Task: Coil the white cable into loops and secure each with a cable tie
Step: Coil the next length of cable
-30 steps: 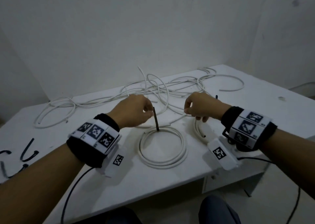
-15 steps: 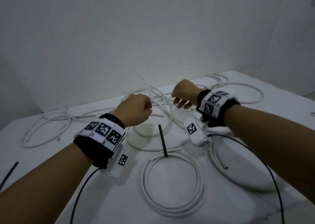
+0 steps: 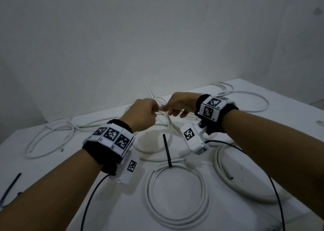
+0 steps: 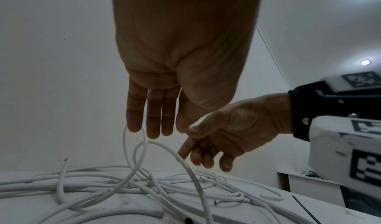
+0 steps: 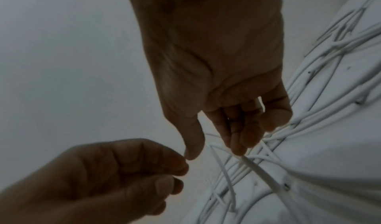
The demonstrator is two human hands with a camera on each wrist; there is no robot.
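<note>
White cable (image 3: 168,123): left hand (image 3: 142,114) pinches it; right hand (image 3: 181,104) open, fingers relaxed. Risk: springy loop slips, tangling loose strands.

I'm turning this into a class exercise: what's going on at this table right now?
A person is bundling white cable. One finished coil lies near them, a black cable tie sticking up from it. Both hands are raised over the loose cable: the left hand pinches a strand, and the right hand reaches towards it.

White table (image 3: 112,204), tied white cable coil (image 3: 177,195) with upright black cable tie (image 3: 166,150), second coil (image 3: 245,183) beside it, loose white cables (image 3: 52,136) behind, black ties (image 3: 10,187) at left edge
</note>
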